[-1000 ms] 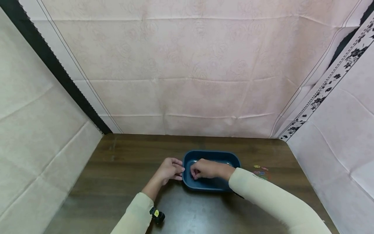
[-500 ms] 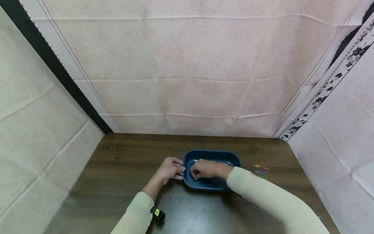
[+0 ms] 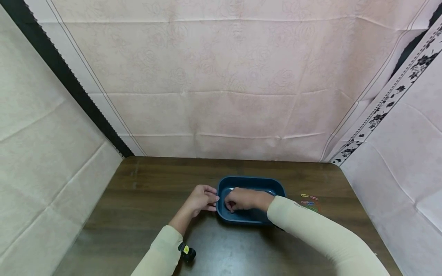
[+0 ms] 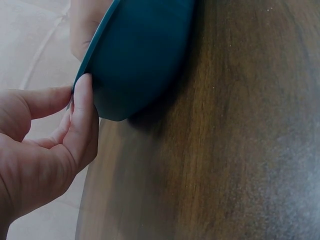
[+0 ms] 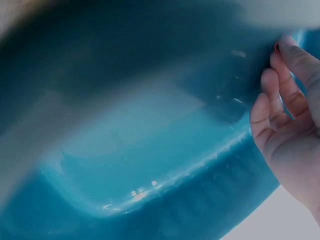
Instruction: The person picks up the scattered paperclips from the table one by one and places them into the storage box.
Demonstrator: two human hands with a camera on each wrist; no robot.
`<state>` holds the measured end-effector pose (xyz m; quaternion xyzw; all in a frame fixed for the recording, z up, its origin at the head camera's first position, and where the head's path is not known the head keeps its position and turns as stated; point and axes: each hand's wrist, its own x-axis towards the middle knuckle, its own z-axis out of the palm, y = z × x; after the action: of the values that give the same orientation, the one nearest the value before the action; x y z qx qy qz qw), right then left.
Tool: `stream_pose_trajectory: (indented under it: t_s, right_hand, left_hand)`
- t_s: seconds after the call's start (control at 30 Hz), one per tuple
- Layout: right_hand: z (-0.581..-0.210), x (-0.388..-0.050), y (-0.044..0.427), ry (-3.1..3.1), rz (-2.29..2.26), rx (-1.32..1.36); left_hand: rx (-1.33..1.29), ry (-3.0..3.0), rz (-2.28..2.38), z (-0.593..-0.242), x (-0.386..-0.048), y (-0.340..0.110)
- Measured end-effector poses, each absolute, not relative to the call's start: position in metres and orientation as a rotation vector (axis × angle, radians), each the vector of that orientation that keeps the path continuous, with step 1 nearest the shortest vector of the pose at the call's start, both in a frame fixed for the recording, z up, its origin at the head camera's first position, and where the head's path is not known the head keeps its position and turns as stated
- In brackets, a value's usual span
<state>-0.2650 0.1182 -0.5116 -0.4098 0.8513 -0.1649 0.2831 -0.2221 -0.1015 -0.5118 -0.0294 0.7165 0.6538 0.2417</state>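
Note:
A dark blue rectangular tray (image 3: 250, 178) stands on the wooden table. At its left end, my left hand (image 3: 202, 200) pinches the rim; the left wrist view shows the thumb on one side of the tray wall (image 4: 140, 55) and fingers on the other. My right hand (image 3: 244, 199) is inside the tray, near its left end, with the fingers low. In the right wrist view, thumb and index finger pinch a small red paper clip (image 5: 277, 46), mostly hidden by the fingertips, while the other fingers are loosely bent.
Several coloured paper clips (image 3: 310, 203) lie on the table (image 3: 165, 172) to the right of the tray, beyond the right forearm. Pale cloth walls (image 3: 221, 115) enclose the table at the back and both sides. A black wrist camera (image 3: 187, 253) sits on the left wrist.
The right hand has shifted very slightly left inside the tray, its forearm with it. The left hand keeps its hold on the rim, and the tray stays in place.

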Motion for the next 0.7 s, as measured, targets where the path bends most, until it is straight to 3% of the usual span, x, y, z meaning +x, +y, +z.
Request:
stream_pose_trajectory:
  t_s: [0.7]
  right_hand:
    - [-0.491, -0.265, 0.129, 2.289, -0.476, -1.113]
  left_hand:
    - [-0.090, 1.958, 1.805, -0.511, -0.223, -0.100]
